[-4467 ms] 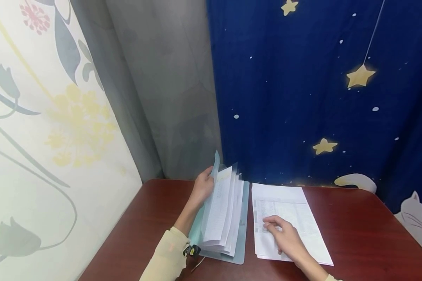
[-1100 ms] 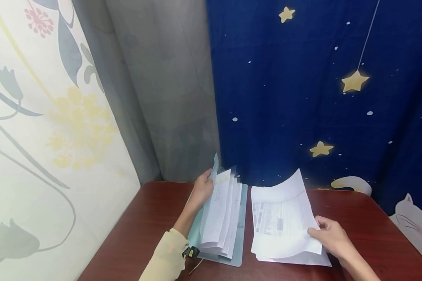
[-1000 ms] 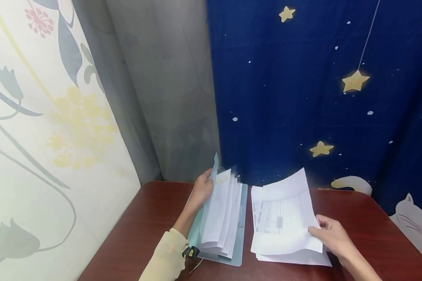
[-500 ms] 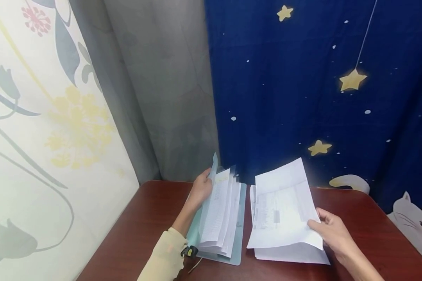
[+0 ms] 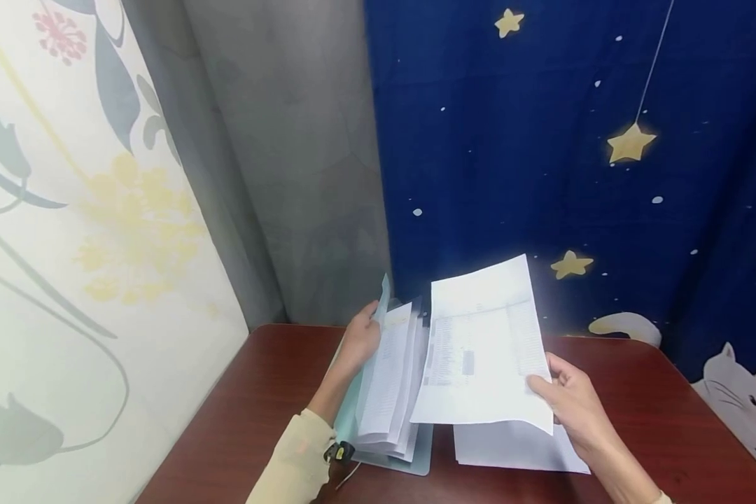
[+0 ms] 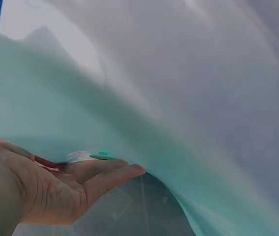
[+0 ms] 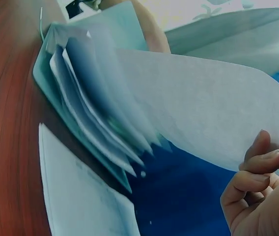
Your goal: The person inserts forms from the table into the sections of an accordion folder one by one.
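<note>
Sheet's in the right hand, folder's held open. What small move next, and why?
I'd probably ease the right hand leftward, carrying its sheet over the folder: the left hand holds the folder open, and in the head view the sheet overlaps the folder's right edge.

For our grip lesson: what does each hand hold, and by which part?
Right hand: a printed sheet, by its right edge. Left hand: folder, by its raised cover.

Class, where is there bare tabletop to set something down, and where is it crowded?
Bare: the table between its left edge and the left hand, and right of the right hand. Crowded: the middle, with folder, held sheet and lower papers.
</note>
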{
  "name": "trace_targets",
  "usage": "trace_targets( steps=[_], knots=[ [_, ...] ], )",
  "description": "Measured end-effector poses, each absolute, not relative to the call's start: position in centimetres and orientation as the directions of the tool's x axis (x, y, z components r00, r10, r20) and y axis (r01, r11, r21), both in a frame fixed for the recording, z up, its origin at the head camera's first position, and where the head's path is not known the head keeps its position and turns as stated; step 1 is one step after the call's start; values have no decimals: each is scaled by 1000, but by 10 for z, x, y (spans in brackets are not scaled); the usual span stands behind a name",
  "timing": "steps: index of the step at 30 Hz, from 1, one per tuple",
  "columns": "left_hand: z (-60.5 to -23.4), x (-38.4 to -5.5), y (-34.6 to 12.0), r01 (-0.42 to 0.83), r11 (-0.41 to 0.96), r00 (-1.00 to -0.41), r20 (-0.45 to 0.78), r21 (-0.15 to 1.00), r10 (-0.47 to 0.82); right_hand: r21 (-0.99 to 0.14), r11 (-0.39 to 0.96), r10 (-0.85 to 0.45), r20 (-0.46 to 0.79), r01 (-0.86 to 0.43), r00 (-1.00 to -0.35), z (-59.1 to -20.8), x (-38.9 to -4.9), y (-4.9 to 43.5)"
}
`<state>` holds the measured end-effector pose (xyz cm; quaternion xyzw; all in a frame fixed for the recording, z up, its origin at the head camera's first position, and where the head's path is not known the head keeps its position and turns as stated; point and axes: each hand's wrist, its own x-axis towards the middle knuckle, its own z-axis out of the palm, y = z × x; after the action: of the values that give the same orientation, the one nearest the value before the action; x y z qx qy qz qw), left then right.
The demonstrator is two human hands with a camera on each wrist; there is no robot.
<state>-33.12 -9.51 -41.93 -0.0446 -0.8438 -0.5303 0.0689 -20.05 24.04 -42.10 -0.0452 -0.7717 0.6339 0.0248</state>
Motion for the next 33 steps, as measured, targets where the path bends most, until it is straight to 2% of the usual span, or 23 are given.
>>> trace_targets(
  steps=[7,18,33],
  knots=[
    [-418,-331,-93,158,425,-985,171,891,8,-992,125,98,25,-13,-995,-413,-204,221],
    [-418,-329,-93,124,412,-991,133,903,6,-997,75,61,-14,19,-998,-413,-209,187],
    [-420,-334,-91,120,461,-989,147,879,-22,-996,94,25,-3,6,-1000,-433,-224,151]
  ],
)
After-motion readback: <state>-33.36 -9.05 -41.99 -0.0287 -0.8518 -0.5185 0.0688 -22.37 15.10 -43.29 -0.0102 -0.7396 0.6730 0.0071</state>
